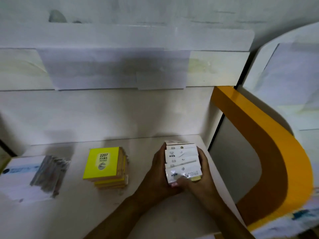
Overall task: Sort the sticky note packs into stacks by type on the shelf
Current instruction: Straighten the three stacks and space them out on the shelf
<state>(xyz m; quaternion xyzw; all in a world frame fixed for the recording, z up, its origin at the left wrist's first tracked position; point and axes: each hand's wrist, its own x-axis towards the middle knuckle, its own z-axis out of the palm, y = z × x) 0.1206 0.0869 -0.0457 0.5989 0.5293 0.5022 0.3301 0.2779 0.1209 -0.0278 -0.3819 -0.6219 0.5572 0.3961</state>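
Left hand point(159, 171) and right hand point(202, 171) gripping white packs point(182, 161), yellow stack point(105, 167) left, pens point(50, 173) beyond

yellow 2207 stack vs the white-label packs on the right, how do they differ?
The yellow stack stands free on the shelf, untouched; the white-label packs are gripped between the left hand and right hand. The yellow stack's top is bright yellow, marked 2207; the white-label packs have white header cards in clear wrap. The yellow stack sits fairly squared; the white-label packs are fanned, overlapping. Both are multi-pack piles on one shelf.
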